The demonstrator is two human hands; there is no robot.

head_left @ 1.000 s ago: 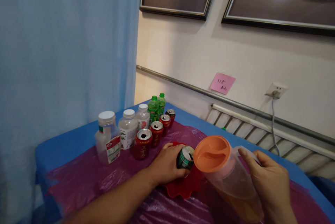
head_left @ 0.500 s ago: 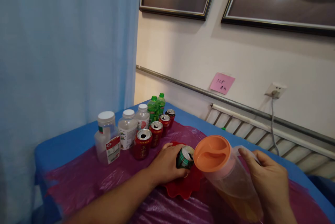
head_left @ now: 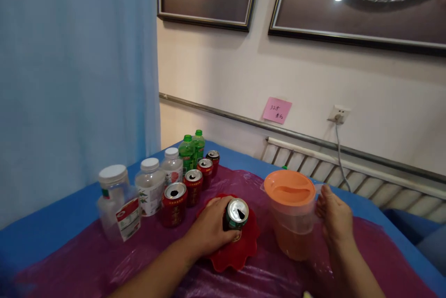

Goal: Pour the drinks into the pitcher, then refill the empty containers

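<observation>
My left hand [head_left: 214,226] is wrapped round a dark green drink can [head_left: 237,214] with an opened top, holding it upright over a red scalloped dish [head_left: 232,257]. To the right, my right hand [head_left: 335,216] grips the handle of a clear plastic pitcher [head_left: 294,230] with an orange lid [head_left: 290,188]. The pitcher is nearly upright, and yellowish liquid fills its lower part. Whether its base touches the table I cannot tell. Several red cans [head_left: 174,207] stand in a row left of the dish, their tops open.
Clear white-capped bottles [head_left: 150,191] and green bottles [head_left: 188,151] line the left side behind the red cans. Purple plastic sheeting [head_left: 139,261] covers much of the blue table [head_left: 66,209]. A radiator [head_left: 306,168], a pipe and a plugged-in cable [head_left: 341,158] run along the wall.
The pitcher has gone from tilted against the green can's top to nearly upright, apart from the can. The can remains in my left hand, and the view has shifted to the right.
</observation>
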